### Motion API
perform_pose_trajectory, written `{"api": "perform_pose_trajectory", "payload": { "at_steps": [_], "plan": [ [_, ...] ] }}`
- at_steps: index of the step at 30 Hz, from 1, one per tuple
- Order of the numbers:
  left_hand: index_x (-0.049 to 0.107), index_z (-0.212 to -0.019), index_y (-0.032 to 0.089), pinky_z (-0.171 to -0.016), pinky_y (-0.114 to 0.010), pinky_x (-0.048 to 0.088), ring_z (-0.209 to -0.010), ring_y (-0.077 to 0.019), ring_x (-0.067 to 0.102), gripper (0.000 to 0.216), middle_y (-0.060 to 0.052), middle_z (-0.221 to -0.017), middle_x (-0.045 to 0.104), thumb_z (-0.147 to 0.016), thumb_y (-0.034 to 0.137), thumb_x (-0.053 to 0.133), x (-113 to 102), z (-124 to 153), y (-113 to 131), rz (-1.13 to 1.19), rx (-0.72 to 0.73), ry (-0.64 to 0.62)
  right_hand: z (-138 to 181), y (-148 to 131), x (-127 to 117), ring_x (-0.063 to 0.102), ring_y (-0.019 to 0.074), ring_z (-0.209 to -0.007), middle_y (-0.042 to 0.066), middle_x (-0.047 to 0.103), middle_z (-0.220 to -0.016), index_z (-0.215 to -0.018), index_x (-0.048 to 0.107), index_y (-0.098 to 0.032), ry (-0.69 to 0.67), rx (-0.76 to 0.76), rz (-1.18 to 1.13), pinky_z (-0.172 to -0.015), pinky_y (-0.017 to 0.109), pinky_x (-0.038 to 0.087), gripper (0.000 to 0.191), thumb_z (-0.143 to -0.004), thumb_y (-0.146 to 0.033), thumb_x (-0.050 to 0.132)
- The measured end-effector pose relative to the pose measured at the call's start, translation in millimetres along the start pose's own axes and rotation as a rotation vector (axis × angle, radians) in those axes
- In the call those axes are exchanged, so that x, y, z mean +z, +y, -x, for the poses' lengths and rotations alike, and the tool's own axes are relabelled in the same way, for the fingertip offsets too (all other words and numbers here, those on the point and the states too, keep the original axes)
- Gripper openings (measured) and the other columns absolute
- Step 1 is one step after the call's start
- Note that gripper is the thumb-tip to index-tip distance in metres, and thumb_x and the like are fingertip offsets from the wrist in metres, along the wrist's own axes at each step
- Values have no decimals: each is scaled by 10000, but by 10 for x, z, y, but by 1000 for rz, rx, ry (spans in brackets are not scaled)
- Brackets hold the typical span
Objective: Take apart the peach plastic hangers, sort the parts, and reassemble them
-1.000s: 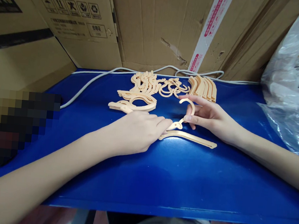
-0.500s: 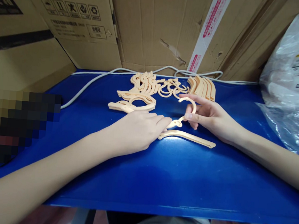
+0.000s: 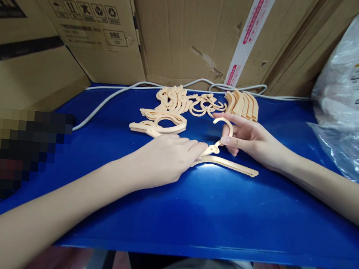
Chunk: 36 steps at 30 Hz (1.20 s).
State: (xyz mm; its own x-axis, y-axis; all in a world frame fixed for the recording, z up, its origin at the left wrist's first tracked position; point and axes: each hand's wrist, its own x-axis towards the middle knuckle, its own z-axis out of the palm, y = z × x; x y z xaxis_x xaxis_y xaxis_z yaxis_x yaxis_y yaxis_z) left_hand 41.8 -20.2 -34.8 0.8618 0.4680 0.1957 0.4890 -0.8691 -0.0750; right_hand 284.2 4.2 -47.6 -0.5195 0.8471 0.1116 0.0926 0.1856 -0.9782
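A peach plastic hanger arm point(image 3: 231, 166) lies flat on the blue table point(image 3: 191, 211). My left hand point(image 3: 164, 160) rests palm down over its left end, fingers curled, pressing it down. My right hand point(image 3: 251, 140) pinches a peach plastic hook point(image 3: 225, 128) between thumb and fingers. The hook's lower end meets the hanger's centre, right at my left fingertips.
Behind the hands lie piles of peach hanger parts: assembled hangers point(image 3: 160, 122), loose hooks point(image 3: 205, 105) and stacked arms point(image 3: 243, 104). A white cable point(image 3: 107, 99) runs along the back. Cardboard boxes point(image 3: 188, 30) wall the rear and left; a plastic bag point(image 3: 352, 95) fills the right.
Hardly anything moved. The hook in my right hand shifted slightly against the hanger's centre; both hands stayed in place.
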Motion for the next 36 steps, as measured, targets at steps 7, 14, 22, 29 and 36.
{"api": "perform_pose_trajectory", "payload": {
  "at_steps": [7, 14, 22, 29, 36],
  "plan": [
    [611, -1113, 113, -676, -312, 462, -791, -199, 671, 297, -77, -958, 726, -975, 123, 348, 8, 3, -16, 7, 9, -9, -1, -20, -16, 513, 70, -570, -38, 576, -779, -1352, 545, -218, -48, -10, 28, -558, 236, 464, 485, -888, -256, 679],
    [615, -1106, 118, -663, -310, 465, -783, -199, 673, 294, -75, -963, 728, -962, 115, 358, 1, 0, -9, -13, 12, -14, 13, -22, -17, 512, 75, -582, -31, 558, -800, -1366, 535, -225, -54, -8, 53, -573, 245, 475, 483, -900, -260, 660],
    [613, -1130, 107, -671, -318, 479, -783, -204, 685, 335, -81, -955, 736, -1004, 158, 306, 16, -2, 1, -109, 4, 55, 12, -23, 5, 518, 67, -575, -41, 571, -777, -1313, 535, -200, -39, 2, 8, -545, 222, 461, 453, -885, -239, 681],
    [580, -1217, 150, -667, -281, 484, -895, -195, 682, 305, -60, -1021, 717, -1017, 258, 376, -76, -2, 101, 25, -135, 51, 21, 18, 47, 599, 100, -669, -40, 628, -792, -1271, 541, -242, -67, -12, -15, -610, 234, 506, 535, -791, -221, 775],
    [601, -985, 188, -673, -242, 501, -823, -136, 641, 104, -5, -946, 670, -956, 269, 543, -124, -9, 100, 572, -337, 159, 42, -27, 79, 604, 127, -702, -6, 640, -775, -1257, 614, -189, -124, 8, 165, -632, 260, 493, 520, -784, -320, 784]
  ]
}}
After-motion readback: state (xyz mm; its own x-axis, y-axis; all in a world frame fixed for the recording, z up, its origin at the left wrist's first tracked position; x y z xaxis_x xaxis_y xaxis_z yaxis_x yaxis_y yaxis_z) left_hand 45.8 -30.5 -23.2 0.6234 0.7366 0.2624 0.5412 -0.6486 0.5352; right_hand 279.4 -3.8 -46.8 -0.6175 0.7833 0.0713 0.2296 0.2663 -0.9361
